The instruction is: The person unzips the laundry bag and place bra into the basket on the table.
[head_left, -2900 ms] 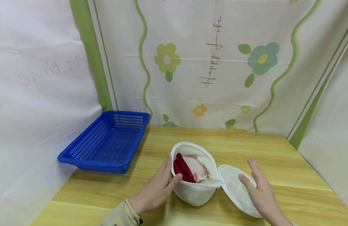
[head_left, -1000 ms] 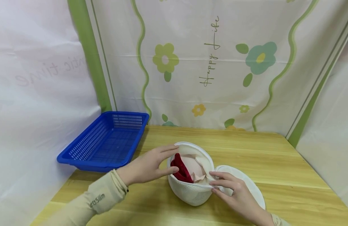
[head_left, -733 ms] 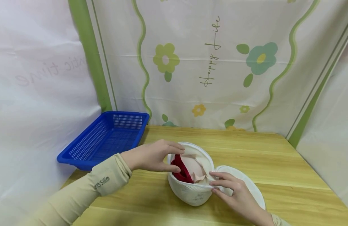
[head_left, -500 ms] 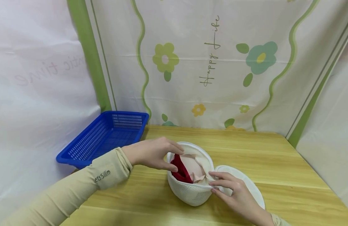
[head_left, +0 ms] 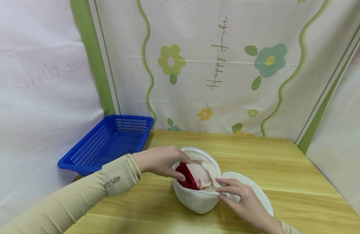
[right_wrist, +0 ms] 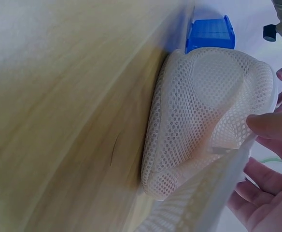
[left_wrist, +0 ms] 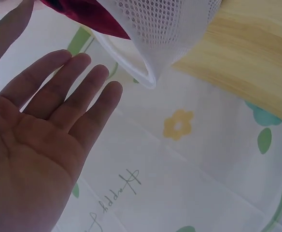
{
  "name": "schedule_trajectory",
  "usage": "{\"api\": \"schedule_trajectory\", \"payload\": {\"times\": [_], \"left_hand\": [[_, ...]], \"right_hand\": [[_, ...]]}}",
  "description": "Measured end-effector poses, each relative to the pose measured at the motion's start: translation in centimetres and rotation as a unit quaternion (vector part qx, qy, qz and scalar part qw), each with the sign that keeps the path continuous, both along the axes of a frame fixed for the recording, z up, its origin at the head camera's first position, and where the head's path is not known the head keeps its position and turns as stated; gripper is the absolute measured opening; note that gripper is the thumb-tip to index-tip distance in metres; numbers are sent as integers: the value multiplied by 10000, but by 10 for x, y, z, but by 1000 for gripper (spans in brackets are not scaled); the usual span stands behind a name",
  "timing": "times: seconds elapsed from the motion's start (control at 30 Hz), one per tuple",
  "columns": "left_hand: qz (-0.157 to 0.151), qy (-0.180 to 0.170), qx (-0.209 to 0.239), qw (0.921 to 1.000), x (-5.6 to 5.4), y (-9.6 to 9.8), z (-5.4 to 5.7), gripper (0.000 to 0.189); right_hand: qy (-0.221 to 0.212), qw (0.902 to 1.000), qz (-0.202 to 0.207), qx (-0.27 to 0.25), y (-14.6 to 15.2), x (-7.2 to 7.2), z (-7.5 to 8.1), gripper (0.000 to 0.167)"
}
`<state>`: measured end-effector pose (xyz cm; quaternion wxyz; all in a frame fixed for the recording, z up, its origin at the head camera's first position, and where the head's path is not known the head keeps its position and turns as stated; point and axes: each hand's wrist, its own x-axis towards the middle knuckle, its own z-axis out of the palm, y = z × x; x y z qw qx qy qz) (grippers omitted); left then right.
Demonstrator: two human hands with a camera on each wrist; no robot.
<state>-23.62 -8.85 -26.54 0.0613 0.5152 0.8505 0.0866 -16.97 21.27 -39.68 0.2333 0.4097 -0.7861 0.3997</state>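
Note:
A white mesh laundry bag (head_left: 197,200) stands on the table with its mouth open. Inside lie a dark red cloth (head_left: 186,177) and a pale pink, rounded padded piece (head_left: 199,172). My left hand (head_left: 160,161) reaches over the bag's left rim, thumb and fingers spread on either side of the red cloth; the left wrist view shows the fingers (left_wrist: 83,96) loosely extended with nothing held. With my right hand (head_left: 245,201) I pinch the bag's right rim near the lid hinge. The round white lid (head_left: 260,195) is folded back to the right, partly behind that hand.
A blue plastic basket (head_left: 118,143) with slotted walls sits at the table's left side, partly behind my left forearm. Behind the wooden table (head_left: 285,169) hangs a flower-patterned curtain (head_left: 194,65), and white curtain sheets close off both sides.
My left hand has let go of the bag's left side and moved over its mouth, lowering toward the red cloth. My right hand has moved left from above the lid to the bag's rim.

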Motion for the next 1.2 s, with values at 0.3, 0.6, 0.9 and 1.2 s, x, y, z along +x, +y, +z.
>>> {"api": "schedule_trajectory", "payload": {"times": [0.3,0.6,0.9,1.2], "left_hand": [[-308,-20,-57,9995,-5,3,-8,27],[-345,-16,-162,9993,-5,7,-15,19],[-438,289,-235,9983,-1,12,-21,21],[-734,490,-101,9960,-2,16,-33,20]], "right_hand": [[-11,10000,-37,41,0,0,0,35],[-75,9999,-91,90,-1,1,1,33],[-105,9998,-145,129,-1,3,0,32],[-55,9999,-105,87,-2,3,0,32]]}}
